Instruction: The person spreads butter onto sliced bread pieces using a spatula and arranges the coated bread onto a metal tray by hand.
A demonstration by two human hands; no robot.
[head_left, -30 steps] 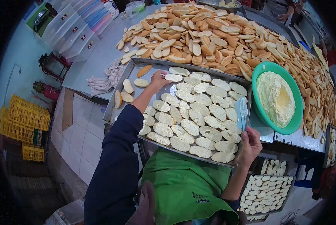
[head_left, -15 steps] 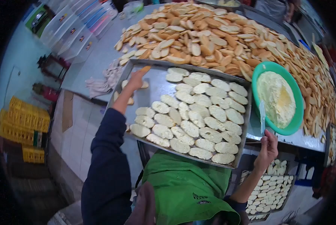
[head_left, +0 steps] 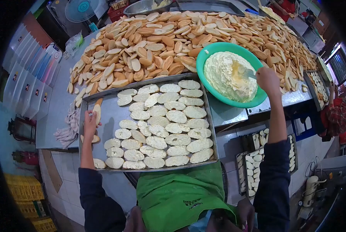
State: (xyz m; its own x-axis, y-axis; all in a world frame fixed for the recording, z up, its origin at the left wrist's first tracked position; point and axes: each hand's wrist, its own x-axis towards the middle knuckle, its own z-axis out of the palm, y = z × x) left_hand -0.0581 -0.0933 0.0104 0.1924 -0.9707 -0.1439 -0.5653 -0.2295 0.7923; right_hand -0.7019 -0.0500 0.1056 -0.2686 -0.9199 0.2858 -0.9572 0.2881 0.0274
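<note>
My left hand (head_left: 90,127) is at the left side of a metal baking tray (head_left: 113,110), closed on a slice of bread (head_left: 97,113) held up on edge. Below that hand lies another plain slice (head_left: 95,138). Rows of bread slices coated with pale spread (head_left: 157,131) cover the tray's middle and right. My right hand (head_left: 269,82) grips a spatula (head_left: 250,73), its blade dipped into creamy yellow spread (head_left: 229,75) in a green bowl (head_left: 204,73). The spatula's handle is hidden in my fist.
A large heap of bread slices (head_left: 149,42) fills the table behind the tray. A crumpled cloth (head_left: 69,125) lies at the left, near clear plastic drawers (head_left: 26,92). Filled trays (head_left: 254,170) stand low at the right. Another person's red sleeve (head_left: 337,116) shows far right.
My right hand has moved up and forward, bringing the spatula from the bowl's near edge into the spread. My left hand now holds a slice more upright. The view has swung right.
</note>
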